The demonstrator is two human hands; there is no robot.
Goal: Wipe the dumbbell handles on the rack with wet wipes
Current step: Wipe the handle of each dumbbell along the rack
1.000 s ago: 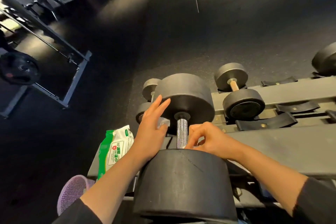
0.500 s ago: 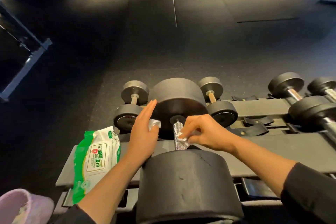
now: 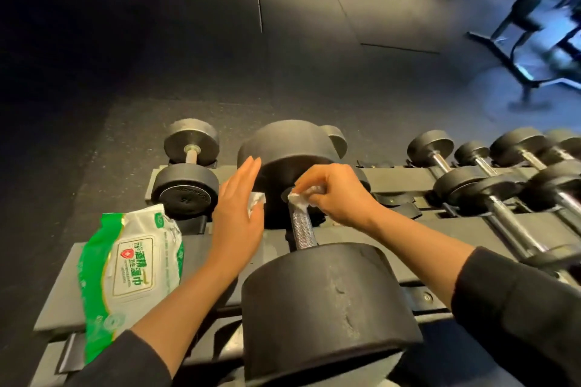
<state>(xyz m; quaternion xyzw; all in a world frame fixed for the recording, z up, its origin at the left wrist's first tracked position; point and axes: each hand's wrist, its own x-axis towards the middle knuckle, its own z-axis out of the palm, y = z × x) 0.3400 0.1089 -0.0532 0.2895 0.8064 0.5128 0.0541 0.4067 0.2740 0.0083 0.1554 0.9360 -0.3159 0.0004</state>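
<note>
A big black dumbbell lies on the rack (image 3: 405, 231), with its knurled steel handle (image 3: 302, 231) running away from me between the near head (image 3: 330, 302) and the far head (image 3: 283, 148). My right hand (image 3: 339, 195) pinches a crumpled white wet wipe (image 3: 300, 199) around the far end of that handle. My left hand (image 3: 239, 214) hovers left of the handle with straight fingers pointing at the far head. A scrap of white wipe (image 3: 256, 200) sticks out at its palm side, and the thumb is hidden.
A green and white pack of wet wipes (image 3: 132, 267) lies on the rack's left end. A small dumbbell (image 3: 185, 188) sits behind it. Several chrome-handled dumbbells (image 3: 471, 185) fill the rack to the right. Dark rubber floor lies beyond, with a metal gym frame (image 3: 518, 50) at the top right.
My right hand slid the wipe along the handle from the near end to the far end. The left hand kept its place. My view swung to the right, revealing more dumbbells.
</note>
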